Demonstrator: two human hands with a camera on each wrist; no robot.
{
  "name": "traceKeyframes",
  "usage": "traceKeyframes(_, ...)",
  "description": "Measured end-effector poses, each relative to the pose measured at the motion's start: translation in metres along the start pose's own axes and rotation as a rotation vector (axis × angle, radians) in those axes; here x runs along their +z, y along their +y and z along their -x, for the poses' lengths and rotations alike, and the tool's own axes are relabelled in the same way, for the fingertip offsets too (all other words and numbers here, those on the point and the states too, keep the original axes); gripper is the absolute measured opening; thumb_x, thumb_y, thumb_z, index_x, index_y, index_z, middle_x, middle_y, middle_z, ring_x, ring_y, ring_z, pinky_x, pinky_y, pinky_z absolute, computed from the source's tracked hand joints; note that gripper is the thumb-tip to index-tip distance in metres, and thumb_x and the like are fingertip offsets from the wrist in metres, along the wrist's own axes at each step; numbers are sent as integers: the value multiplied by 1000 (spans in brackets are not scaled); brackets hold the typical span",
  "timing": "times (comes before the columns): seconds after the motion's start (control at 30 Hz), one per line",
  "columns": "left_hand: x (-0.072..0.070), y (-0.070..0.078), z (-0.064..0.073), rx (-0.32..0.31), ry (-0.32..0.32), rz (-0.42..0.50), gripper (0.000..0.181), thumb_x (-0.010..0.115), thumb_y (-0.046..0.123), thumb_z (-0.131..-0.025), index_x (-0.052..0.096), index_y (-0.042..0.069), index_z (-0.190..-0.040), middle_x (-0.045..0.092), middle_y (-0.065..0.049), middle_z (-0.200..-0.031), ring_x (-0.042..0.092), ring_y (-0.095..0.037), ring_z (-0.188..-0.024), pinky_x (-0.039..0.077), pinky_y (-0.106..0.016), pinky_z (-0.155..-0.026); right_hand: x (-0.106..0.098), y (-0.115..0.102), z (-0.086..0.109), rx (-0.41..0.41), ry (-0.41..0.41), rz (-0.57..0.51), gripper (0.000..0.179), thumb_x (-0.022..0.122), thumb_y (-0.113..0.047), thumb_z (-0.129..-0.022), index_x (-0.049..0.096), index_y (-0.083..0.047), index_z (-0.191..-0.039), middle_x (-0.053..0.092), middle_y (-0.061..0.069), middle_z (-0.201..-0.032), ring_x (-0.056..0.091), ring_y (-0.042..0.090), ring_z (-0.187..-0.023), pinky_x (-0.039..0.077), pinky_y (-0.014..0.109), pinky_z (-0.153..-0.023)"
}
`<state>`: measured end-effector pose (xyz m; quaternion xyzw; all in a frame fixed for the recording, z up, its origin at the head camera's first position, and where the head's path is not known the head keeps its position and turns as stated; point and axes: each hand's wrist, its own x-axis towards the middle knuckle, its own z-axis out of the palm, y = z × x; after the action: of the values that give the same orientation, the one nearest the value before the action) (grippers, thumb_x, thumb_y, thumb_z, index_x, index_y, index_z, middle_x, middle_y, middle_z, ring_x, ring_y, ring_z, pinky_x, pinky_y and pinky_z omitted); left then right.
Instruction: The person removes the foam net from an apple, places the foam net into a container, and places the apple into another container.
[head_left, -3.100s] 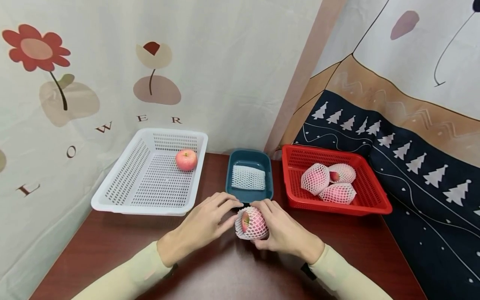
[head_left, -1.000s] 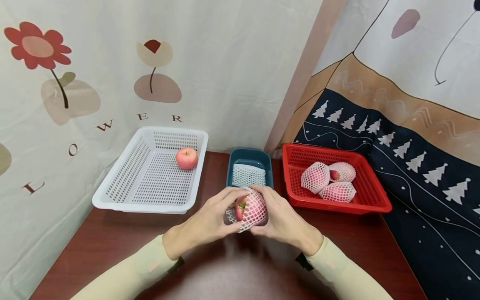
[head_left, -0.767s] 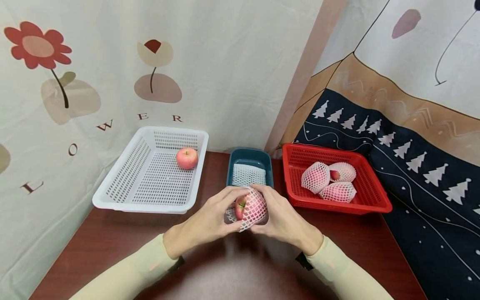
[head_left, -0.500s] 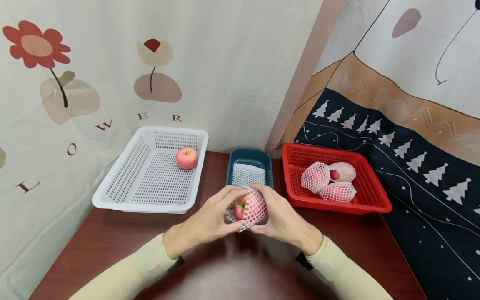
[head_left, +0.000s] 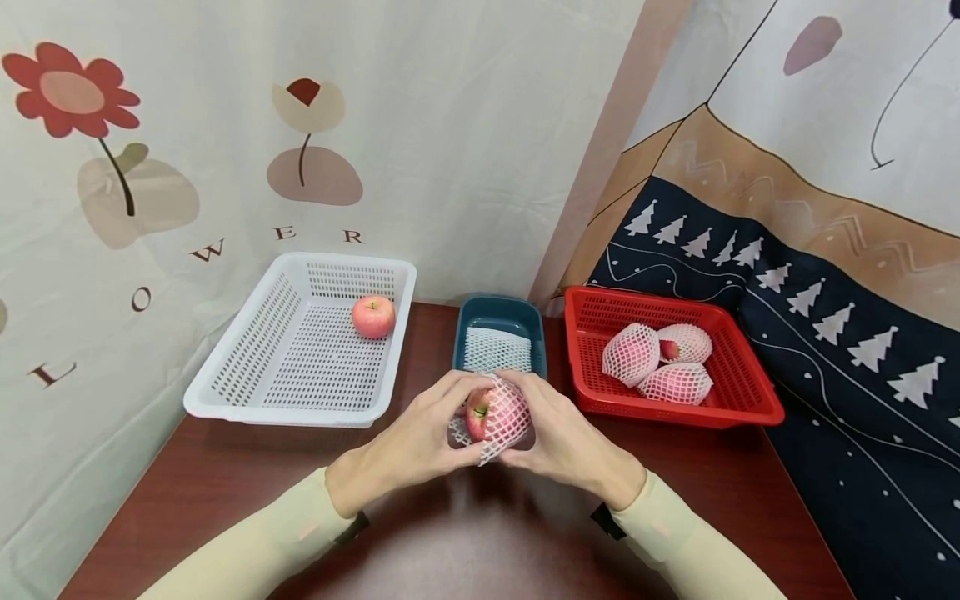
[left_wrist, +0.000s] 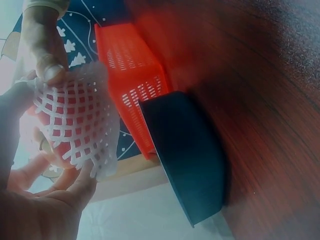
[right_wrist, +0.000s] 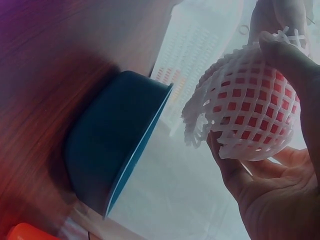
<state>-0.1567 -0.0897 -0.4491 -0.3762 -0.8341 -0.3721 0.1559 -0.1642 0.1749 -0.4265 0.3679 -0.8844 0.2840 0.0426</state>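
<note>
Both hands hold an apple (head_left: 477, 417) above the table, in front of the blue-green tray. A white foam net (head_left: 507, 422) covers its right side; the stem end shows bare on the left. My left hand (head_left: 416, 442) pinches the net's edge between thumb and fingers. The palm side of my right hand (head_left: 576, 446) faces the covered side, fingers and thumb curled round it. The left wrist view shows the net's mesh (left_wrist: 75, 120) stretched between the fingers. In the right wrist view the net (right_wrist: 250, 107) wraps the fruit, its loose edge hanging out to one side.
A white basket (head_left: 281, 414) at the left holds one bare apple (head_left: 373, 317). The blue-green tray (head_left: 500, 310) behind the hands contains flat foam nets (head_left: 497, 349). At the right, a red basket (head_left: 675, 410) holds several netted apples (head_left: 632, 354). Curtains hang behind the table.
Since the oldest frame, both hands have lifted the netted apple slightly towards the tray, and the left hand has taken hold of the net's edge. In the last half second the apple shifts slightly left.
</note>
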Motion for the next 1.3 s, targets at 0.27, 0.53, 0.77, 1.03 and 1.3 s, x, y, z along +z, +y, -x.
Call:
traceKeyframes(0.27,0,-1,0,-3,13,-25,82,105,23,-84,62,8,-152,70,-7,-146,70,-19,-131,67,-40,-112,-2,1,0,-20,0,3,108,107,-31,-86,46,-13,-173,62,7,-166,66,21,-147,66,44,-116)
traceKeyframes(0.53,-1,0,0,-25,23,-18,83,105,22,-81,63,9,-152,69,-8,-148,70,-20,-133,66,-43,-114,-2,1,1,-13,6,-5,110,107,-25,-84,45,-19,-175,62,5,-166,65,21,-148,67,44,-116)
traceKeyframes(0.77,-2,-1,1,-66,25,-14,83,103,21,-81,62,11,-153,67,-6,-147,70,-17,-129,67,-41,-113,-2,2,2,-30,30,26,107,108,-24,-84,47,-17,-172,63,6,-163,67,21,-145,66,43,-116)
traceKeyframes(1.03,-4,-3,2,-72,59,-24,83,103,21,-79,64,11,-152,68,-6,-142,70,-17,-126,67,-41,-109,-5,4,4,-60,56,5,100,106,-17,-85,50,-16,-168,64,4,-161,68,20,-145,66,41,-116)
traceKeyframes(1.3,-6,-3,1,-108,63,9,83,104,25,-80,64,14,-153,67,-5,-141,69,-15,-124,68,-39,-107,-9,8,8,-75,48,-3,89,97,-18,-95,49,-19,-170,61,1,-167,64,18,-148,64,39,-119)
